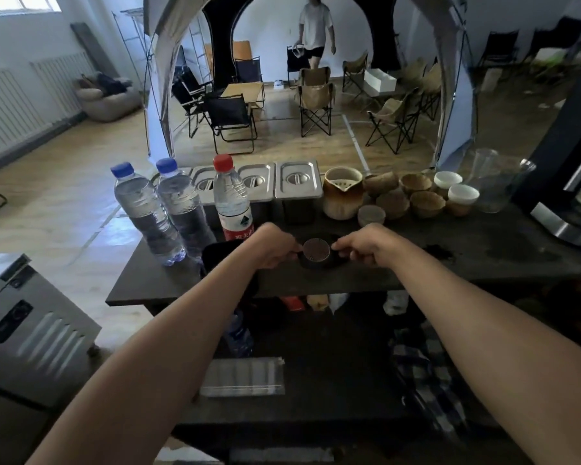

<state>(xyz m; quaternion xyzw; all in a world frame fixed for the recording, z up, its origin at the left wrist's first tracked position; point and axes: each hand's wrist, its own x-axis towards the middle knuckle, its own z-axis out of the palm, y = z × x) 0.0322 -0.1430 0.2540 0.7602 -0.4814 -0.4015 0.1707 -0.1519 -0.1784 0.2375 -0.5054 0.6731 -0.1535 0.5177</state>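
Dark counter point(416, 260), round perforated metal filter point(316, 250)

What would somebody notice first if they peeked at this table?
First come the two bare arms reaching in. The left hand and the right hand hold a small round mesh-topped piece between them over the dark counter. Just behind the left hand stands a red-capped bottle, with two blue-capped bottles to its left. A cluster of brown cups sits at the back right.
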